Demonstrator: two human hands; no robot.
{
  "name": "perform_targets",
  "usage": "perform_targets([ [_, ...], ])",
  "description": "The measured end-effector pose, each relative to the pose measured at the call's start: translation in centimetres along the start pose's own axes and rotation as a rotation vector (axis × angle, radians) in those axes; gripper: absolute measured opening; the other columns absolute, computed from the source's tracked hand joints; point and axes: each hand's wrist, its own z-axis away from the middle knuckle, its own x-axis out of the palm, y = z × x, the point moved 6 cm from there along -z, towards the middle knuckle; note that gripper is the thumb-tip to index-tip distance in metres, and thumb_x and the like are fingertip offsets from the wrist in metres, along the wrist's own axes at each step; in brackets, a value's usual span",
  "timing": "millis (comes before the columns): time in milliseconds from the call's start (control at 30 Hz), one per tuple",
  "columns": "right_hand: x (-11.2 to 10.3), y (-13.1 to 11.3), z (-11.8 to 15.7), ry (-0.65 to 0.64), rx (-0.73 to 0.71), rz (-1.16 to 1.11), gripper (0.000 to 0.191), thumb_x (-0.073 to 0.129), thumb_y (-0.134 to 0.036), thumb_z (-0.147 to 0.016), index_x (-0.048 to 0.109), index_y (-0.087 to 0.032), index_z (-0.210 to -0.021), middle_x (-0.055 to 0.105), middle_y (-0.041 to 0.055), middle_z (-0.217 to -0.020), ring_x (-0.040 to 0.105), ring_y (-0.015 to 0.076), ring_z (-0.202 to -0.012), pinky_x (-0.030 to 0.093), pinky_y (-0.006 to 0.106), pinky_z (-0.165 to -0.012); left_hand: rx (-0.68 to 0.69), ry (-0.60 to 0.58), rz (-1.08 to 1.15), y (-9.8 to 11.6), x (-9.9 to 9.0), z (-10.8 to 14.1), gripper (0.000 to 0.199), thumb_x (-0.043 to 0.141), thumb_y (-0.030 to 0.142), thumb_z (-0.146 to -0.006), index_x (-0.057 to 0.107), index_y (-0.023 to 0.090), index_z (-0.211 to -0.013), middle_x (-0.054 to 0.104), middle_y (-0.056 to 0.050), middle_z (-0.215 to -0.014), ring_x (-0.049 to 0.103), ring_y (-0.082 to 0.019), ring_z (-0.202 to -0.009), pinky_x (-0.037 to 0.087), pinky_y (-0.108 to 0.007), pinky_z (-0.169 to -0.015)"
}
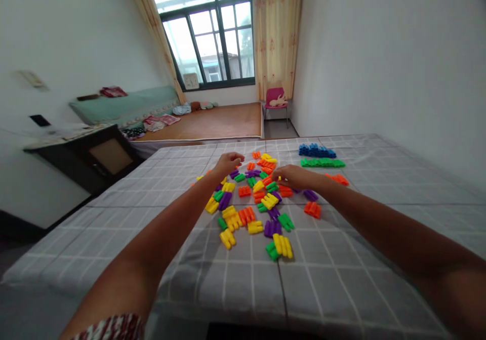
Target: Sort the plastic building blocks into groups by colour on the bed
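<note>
A scattered pile of plastic building blocks in orange, yellow, green and purple lies on the cloth between my arms. My left hand (230,162) hovers at the pile's far left, its fingers loosely bent and parted, with no block visible in them. At the pile's right side, my right hand (291,177) has its fingers curled down close to an orange block (268,181) and a green block (271,187). What its fingertips grip, if anything, is too small to make out. Nearer to me are a yellow block (283,246) and a purple block (272,228).
Beyond my right hand stand a row of blue blocks (317,151) and a row of green blocks (322,163), with orange blocks (337,179) nearer. A grey checked cloth (182,274) covers the table. Behind are a bed (224,120) and a pink chair (275,97).
</note>
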Motion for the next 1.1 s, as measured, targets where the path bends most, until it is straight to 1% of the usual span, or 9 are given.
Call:
perform_targets([
  [100,1.5,-0.2,-1.9,-0.083,0.012,0.063,0.023,0.061,-0.014,-0.076,0.069,-0.016,-0.098,0.070,0.0101,-0.101,0.063,0.0206,-0.088,0.043,0.025,-0.071,0.077,-0.031,-0.117,-2.5,-1.3,2.8,0.025,0.052,0.025,-0.075,0.069,0.013,-0.089,0.071,-0.004,-0.084,0.064,-0.014,-0.076,0.050,-0.025,-0.068],
  [233,2.1,0.5,-2.5,-0.111,0.099,0.062,0.024,0.065,-0.013,-0.070,0.067,-0.015,-0.094,0.070,0.0069,-0.093,0.061,0.0175,-0.080,0.039,0.022,-0.064,0.176,0.023,-0.237,-4.2,-2.4,5.2,0.026,0.051,0.023,-0.074,0.072,0.015,-0.088,0.073,-0.004,-0.088,0.065,-0.017,-0.084,0.051,-0.028,-0.078],
  [367,1.8,2.1,-1.8,-0.055,0.229,-0.008,0.023,0.068,-0.026,-0.072,0.063,-0.016,-0.092,0.069,0.0035,-0.086,0.058,0.0152,-0.073,0.034,0.022,-0.059,0.190,0.071,-0.312,-4.6,-4.1,5.4,0.030,0.050,0.023,-0.076,0.073,0.016,-0.094,0.074,-0.004,-0.089,0.066,-0.018,-0.083,0.051,-0.028,-0.078],
  [533,1.3,2.4,-2.2,0.005,0.308,0.000,0.021,0.060,-0.038,-0.082,0.065,-0.018,-0.085,0.069,0.0035,-0.081,0.059,0.0161,-0.073,0.034,0.024,-0.060,0.137,0.142,-0.339,-6.2,-9.0,4.2,0.033,0.049,0.021,-0.075,0.073,0.015,-0.096,0.074,-0.005,-0.090,0.065,-0.017,-0.080,0.050,-0.026,-0.073],
  [667,-0.2,-1.8,-4.9,0.125,0.216,0.058,0.020,0.054,-0.033,-0.086,0.067,-0.018,-0.092,0.071,0.0055,-0.090,0.061,0.0163,-0.078,0.037,0.024,-0.065,-0.001,0.185,-0.343,-9.3,-11.4,4.5,0.033,0.050,0.017,-0.069,0.074,0.015,-0.091,0.074,-0.003,-0.080,0.064,-0.016,-0.073,0.048,-0.023,-0.066],
  [800,-0.3,-6.6,-8.2,0.036,0.030,0.094,0.017,0.056,-0.024,-0.085,0.070,-0.019,-0.093,0.073,0.0055,-0.089,0.063,0.0172,-0.080,0.039,0.024,-0.068,-0.022,0.259,-0.177,-11.2,-11.3,5.4,0.034,0.051,0.020,-0.071,0.073,0.013,-0.095,0.074,-0.003,-0.079,0.063,-0.015,-0.068,0.048,-0.023,-0.063],
  [900,-0.2,-7.9,-10.5,0.047,0.044,0.128,0.022,0.056,-0.017,-0.082,0.070,-0.017,-0.099,0.073,0.0077,-0.098,0.065,0.0196,-0.088,0.041,0.025,-0.073,-0.001,0.275,-0.046,-11.7,-10.9,5.7,0.034,0.051,0.022,-0.072,0.073,0.012,-0.097,0.074,-0.003,-0.081,0.064,-0.015,-0.071,0.050,-0.023,-0.065],
  [1000,0.7,-9.2,-12.6,0.082,0.055,0.093,0.027,0.053,-0.014,-0.084,0.069,-0.016,-0.107,0.072,0.0093,-0.107,0.064,0.0205,-0.094,0.043,0.026,-0.077,0.018,0.304,0.011,-11.9,-11.0,5.9,0.034,0.051,0.022,-0.073,0.072,0.012,-0.097,0.074,-0.004,-0.083,0.065,-0.016,-0.074,0.052,-0.025,-0.070],
  [1100,3.1,-12.4,-14.4,-0.020,-0.112,0.084,0.032,0.056,-0.013,-0.082,0.068,-0.020,-0.111,0.071,0.0055,-0.111,0.062,0.0197,-0.100,0.043,0.025,-0.080,0.045,0.302,0.012,-11.8,-11.2,6.2,0.032,0.052,0.022,-0.073,0.072,0.013,-0.096,0.074,-0.005,-0.087,0.066,-0.017,-0.080,0.053,-0.027,-0.074],
])
